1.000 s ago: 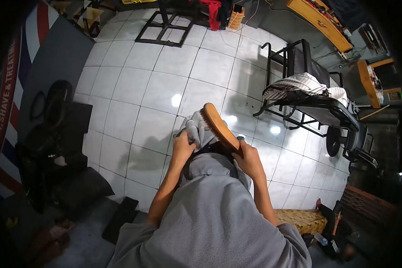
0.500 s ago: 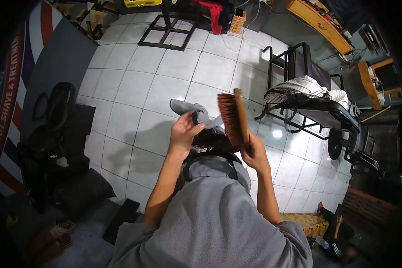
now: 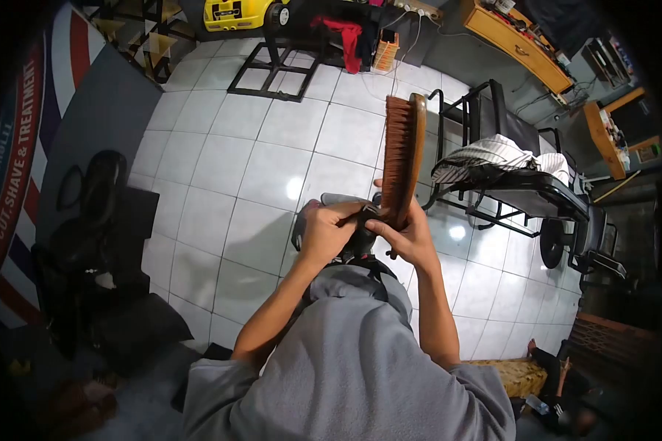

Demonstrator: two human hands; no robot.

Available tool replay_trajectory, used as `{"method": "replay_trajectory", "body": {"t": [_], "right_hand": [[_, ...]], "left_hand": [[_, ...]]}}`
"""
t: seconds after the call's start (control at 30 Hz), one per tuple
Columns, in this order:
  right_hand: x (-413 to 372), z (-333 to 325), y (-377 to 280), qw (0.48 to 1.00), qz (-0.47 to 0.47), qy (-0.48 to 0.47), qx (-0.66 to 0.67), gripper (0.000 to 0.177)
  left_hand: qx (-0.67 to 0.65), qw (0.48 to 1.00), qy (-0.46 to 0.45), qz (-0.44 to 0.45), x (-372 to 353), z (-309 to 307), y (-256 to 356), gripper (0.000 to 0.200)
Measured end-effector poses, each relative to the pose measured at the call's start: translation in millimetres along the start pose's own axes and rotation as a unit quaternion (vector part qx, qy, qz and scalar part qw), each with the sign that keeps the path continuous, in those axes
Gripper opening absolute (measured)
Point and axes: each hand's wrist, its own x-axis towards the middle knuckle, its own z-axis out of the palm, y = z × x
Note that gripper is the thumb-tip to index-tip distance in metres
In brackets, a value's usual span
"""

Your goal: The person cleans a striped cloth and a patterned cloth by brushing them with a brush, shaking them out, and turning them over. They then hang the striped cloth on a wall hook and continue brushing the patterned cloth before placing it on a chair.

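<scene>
My right hand (image 3: 417, 239) is closed around the lower end of a wooden-handled brush (image 3: 417, 147) with long reddish-brown bristles. The brush stands upright, bristles facing left. The thumb of the same hand reaches left to a small dark part between both hands. My left hand (image 3: 329, 234) is closed, its fingers pinched on a grey and black cloth item (image 3: 340, 199) that shows beyond the knuckles. Most of the cloth item is hidden behind this hand, and I cannot tell its exact kind. Both hands are close together in front of my grey shirt (image 3: 346, 345).
A black chair (image 3: 511, 121) with a striped cloth (image 3: 493, 156) on it stands at right. Wooden drawers (image 3: 522, 50) line the back wall. A black metal frame (image 3: 276, 73) and a yellow toy car (image 3: 235, 15) are ahead. A person's legs (image 3: 548, 364) show at lower right.
My hands have come together. The left moved right with the cloth item, now mostly hidden behind it. The brush has turned more upright and shifted right and farther from me.
</scene>
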Motion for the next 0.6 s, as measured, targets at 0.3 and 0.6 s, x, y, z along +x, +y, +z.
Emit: {"method": "replay_trajectory", "body": {"t": [0.3,0.6], "right_hand": [[23,-7,-5,0.983,-0.033,0.124,-0.131,0.023],[-17,27,11,0.989,0.131,0.054,-0.027,0.024]], "left_hand": [[0.159,0.953,0.257,0.033,11,16,-29,0.039],[-0.462,0.835,-0.034,-0.299,29,11,-89,0.048]]}}
